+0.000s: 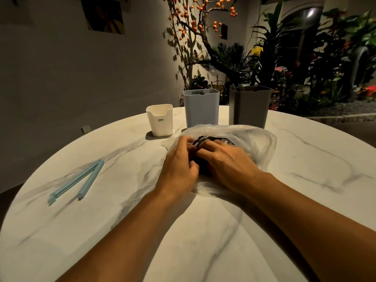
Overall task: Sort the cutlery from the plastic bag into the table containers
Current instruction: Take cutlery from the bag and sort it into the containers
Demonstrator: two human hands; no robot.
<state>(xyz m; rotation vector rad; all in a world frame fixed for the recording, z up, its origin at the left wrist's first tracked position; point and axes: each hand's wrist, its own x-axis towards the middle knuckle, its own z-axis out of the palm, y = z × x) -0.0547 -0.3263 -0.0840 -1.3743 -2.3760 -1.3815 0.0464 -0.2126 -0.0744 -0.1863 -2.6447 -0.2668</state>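
Near the middle of the round marble counter (223,231) lies a crumpled clear plastic bag (254,143), its long axis running roughly left to right, its mouth turned toward the person. Dark cutlery (201,139) shows through the opening as a bunched, shiny mass; which way the single pieces point cannot be told. Both hands meet at the bag's mouth: the left hand (179,159) has its fingers (185,142) curled, pinching the bag and its dark contents, and the right hand (230,161) lies across the bag with its fingers bent down over the cutlery, gripping it. Just beyond the bag stand three upright containers in a row: a short white container (160,121) on the left, a taller pale blue container (201,108) in the middle, and a grey container (249,107) on the right. Well to the left lies a light blue bag clip (77,180), opened in a narrow V, pointing diagonally away from the person.
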